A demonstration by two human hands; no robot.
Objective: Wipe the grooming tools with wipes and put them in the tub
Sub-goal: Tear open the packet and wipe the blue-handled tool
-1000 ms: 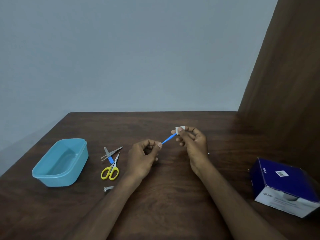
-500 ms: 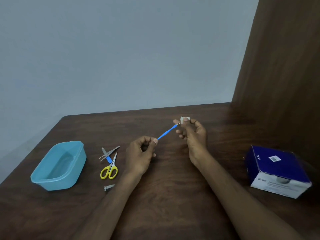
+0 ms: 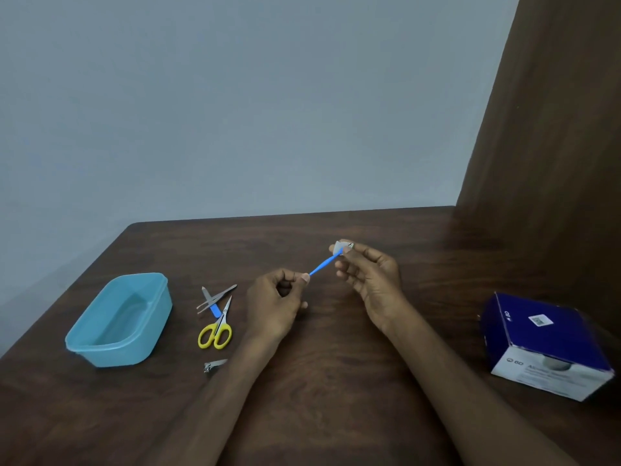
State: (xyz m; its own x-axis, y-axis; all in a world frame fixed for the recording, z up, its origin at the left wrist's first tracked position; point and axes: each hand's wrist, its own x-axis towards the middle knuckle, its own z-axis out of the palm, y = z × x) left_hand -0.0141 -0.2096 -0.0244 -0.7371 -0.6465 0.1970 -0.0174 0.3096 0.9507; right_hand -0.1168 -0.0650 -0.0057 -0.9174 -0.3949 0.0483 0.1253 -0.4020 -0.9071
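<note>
Blue tool (image 3: 322, 265) sits above the table (image 3: 336, 381): our left hand (image 3: 274, 306) pinches its near end, our right hand (image 3: 371, 277) pinches a wipe (image 3: 338, 247) round its tip; tub (image 3: 117, 319) far left.

A dark brown wooden table (image 3: 336, 381) carries everything. At its left side stands a light blue plastic tub (image 3: 100, 351). Just right of the tub lie metal tweezers (image 3: 218, 295) crossing a blue-handled tool (image 3: 215, 310), yellow-handled scissors (image 3: 217, 326) and a small nail clipper (image 3: 213, 365). A dark blue box (image 3: 544, 344) rests at the right side.
</note>
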